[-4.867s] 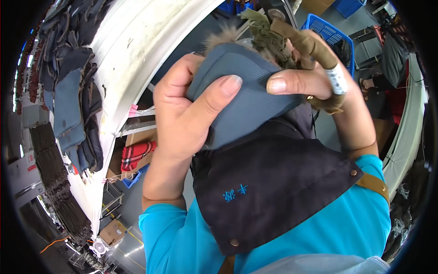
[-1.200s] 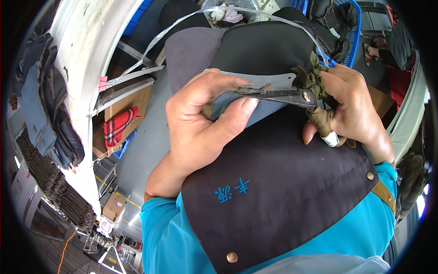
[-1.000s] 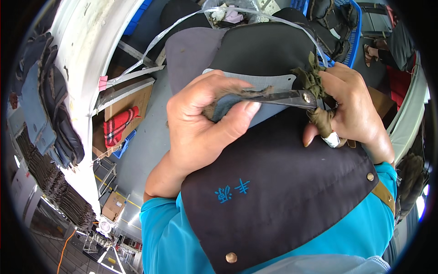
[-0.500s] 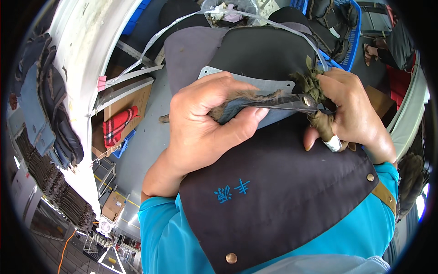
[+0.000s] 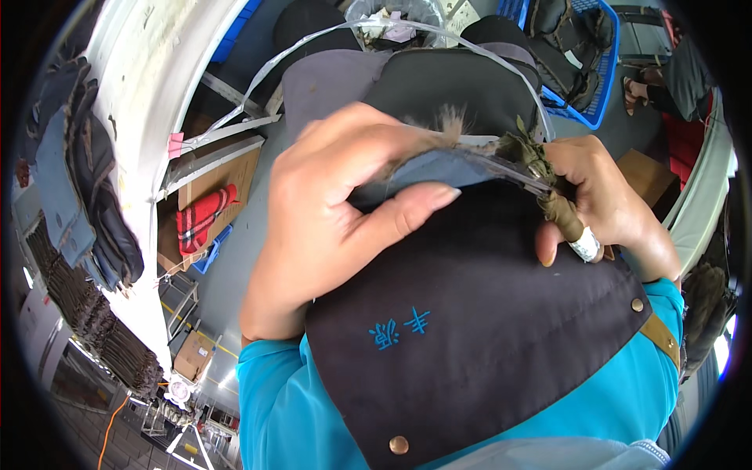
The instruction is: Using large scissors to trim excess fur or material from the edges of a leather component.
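My left hand (image 5: pixel 321 196) pinches a blue-grey fabric piece (image 5: pixel 442 168) with brown fur along its edge, thumb on the near side and fingers on the far side. A tuft of fur (image 5: pixel 452 128) sticks up at its top. My right hand (image 5: pixel 601 188) is closed around scissors (image 5: pixel 513 174), whose handles (image 5: pixel 561 218) are wrapped in olive-green cloth with a white band. The blades point left and meet the right end of the piece. Fabric hides part of them. Both hands are above the dark apron (image 5: pixel 486 290) on my front.
At the far right a blue crate (image 5: pixel 609 66) holds dark fur-edged pieces. A bin with a clear liner (image 5: pixel 427 13) stands ahead. On the left, blue-grey pieces (image 5: pixel 66 188) lie by a white ledge (image 5: pixel 153 94). Red plaid cloth (image 5: pixel 205 217) sits below. Another person's foot (image 5: pixel 633 94) shows at right.
My left hand has shifted slightly left, tilting the fabric piece. The scissors have turned, so the blades now slope up to the left, and a fur tuft stands up.
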